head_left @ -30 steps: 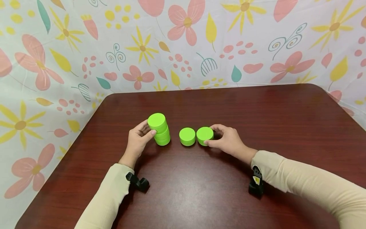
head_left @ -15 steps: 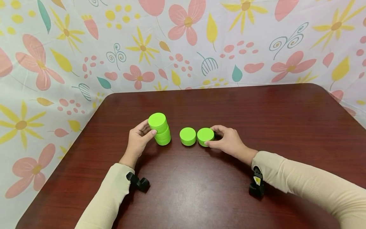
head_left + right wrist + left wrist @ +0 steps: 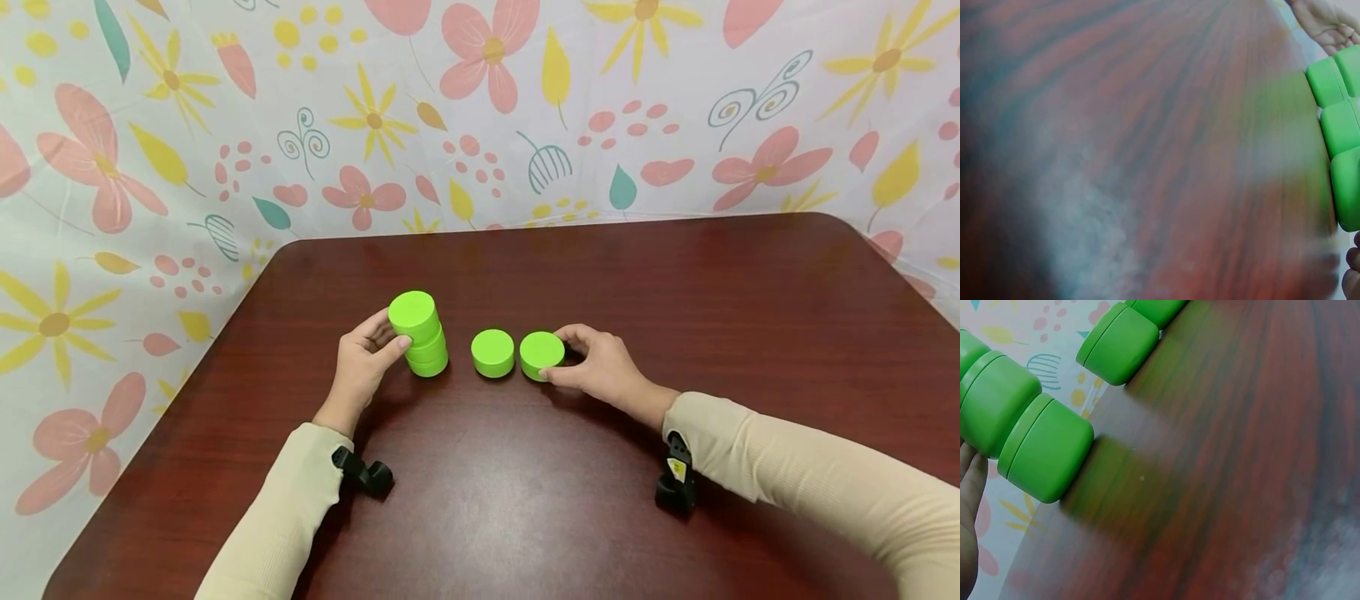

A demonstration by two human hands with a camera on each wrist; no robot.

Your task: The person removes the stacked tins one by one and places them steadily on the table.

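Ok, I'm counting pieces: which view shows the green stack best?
The head view: it frames the green stack top to bottom. The left wrist view crops its top; the right wrist view catches only its lower part at the edge.

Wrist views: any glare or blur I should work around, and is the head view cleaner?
Head: yes, cleaner; sharp stack, pale glare on the table; left wrist: stack edges fairly crisp, table grain smeared, whitish haze lower right, green reflections; right wrist: table blurred, whitish haze lower left, cylinders cropped at the right edge.

The left wrist view crops the top stacked container (image 3: 970, 352).
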